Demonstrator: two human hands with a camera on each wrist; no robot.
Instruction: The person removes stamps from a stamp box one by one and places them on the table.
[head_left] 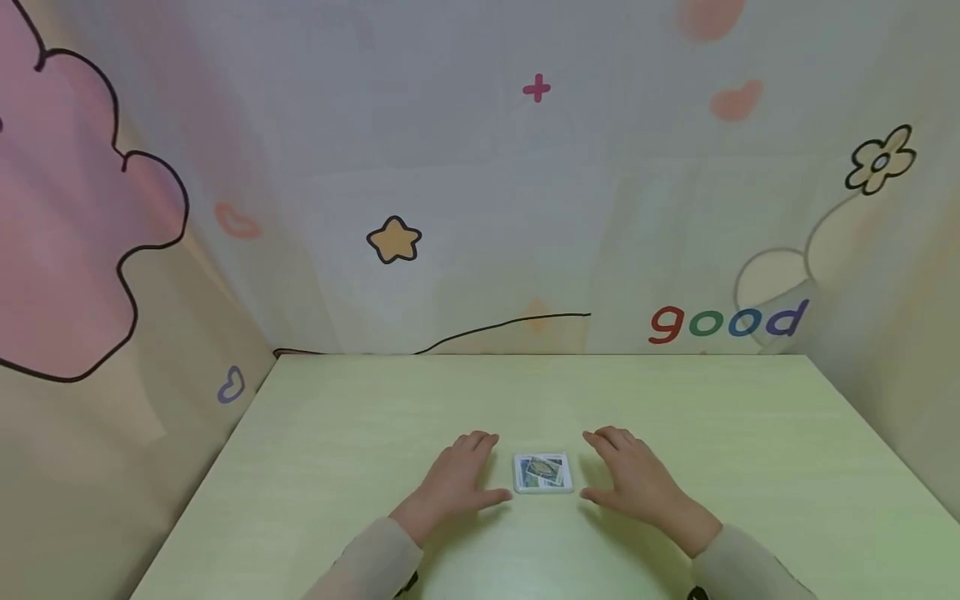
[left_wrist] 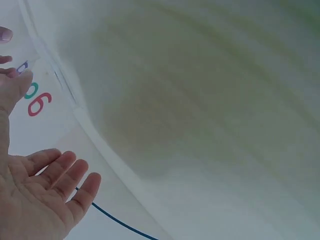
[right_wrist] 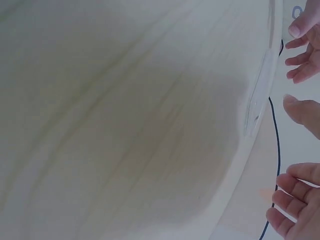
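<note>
Cards in a small stack [head_left: 543, 472], with a pictured face up and a white border, lie flat on the pale green desk [head_left: 750, 433], around the middle between its left and right edges and nearer the front edge than the back one. The left hand [head_left: 457, 477] rests on the desk just to the left of the stack, fingers straight and close together, pointing toward the back edge, thumb reaching in toward the stack's near left corner; whether the thumb touches it cannot be told. The right hand [head_left: 633, 479] lies just to the right of the stack in the same way, fingers relaxed and holding nothing, its thumb pointing toward the near right corner. Neither hand grips anything.

Light sleeves [head_left: 375, 558] cover both forearms near the front edge. In the left wrist view the left hand's palm [left_wrist: 30, 200] shows with loosely spread fingers. In the right wrist view the right hand's fingers [right_wrist: 292, 200] show straight.

Behind the back edge stands a pastel wall [head_left: 480, 183] with a yellow star [head_left: 393, 240], a pink plus sign [head_left: 536, 88], a flower outline [head_left: 881, 160] and the coloured word "good" [head_left: 727, 322]. A pink cloud shape [head_left: 67, 225] fills the left wall.
</note>
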